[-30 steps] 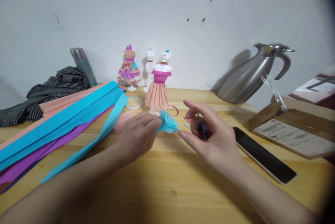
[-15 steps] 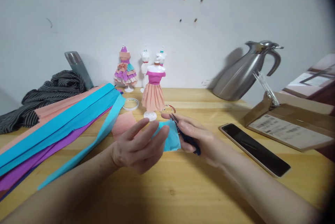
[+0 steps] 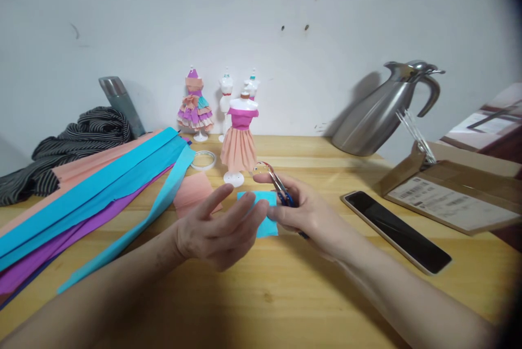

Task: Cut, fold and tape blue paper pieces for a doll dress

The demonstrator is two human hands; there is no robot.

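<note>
My left hand [image 3: 222, 226] has its fingers spread and slightly curled, in front of a square of blue crepe paper [image 3: 267, 228] that it partly covers. A pair of scissors [image 3: 283, 191] with dark blue handles sits in my right hand [image 3: 312, 207], blades pointing away and up. My right thumb lies over the paper's right edge; whether it presses on it I cannot tell. Just beyond, a small dress form [image 3: 238, 154] wears a magenta top and a pleated peach skirt. A peach crepe square [image 3: 194, 191] lies behind my left hand.
Long crepe strips [image 3: 122, 197] cover the left side beside a striped cloth [image 3: 81, 131] and a flask [image 3: 120, 101]. A tape roll [image 3: 203, 160] and more dress forms [image 3: 196, 107] stand behind. Rightward are a phone [image 3: 397, 232], a cardboard box [image 3: 457, 197] and a steel jug [image 3: 375, 112].
The blue paper went from bunched in my left fingers to spread flat. My left hand opened. The scissors, earlier tucked in my right palm, now point forward.
</note>
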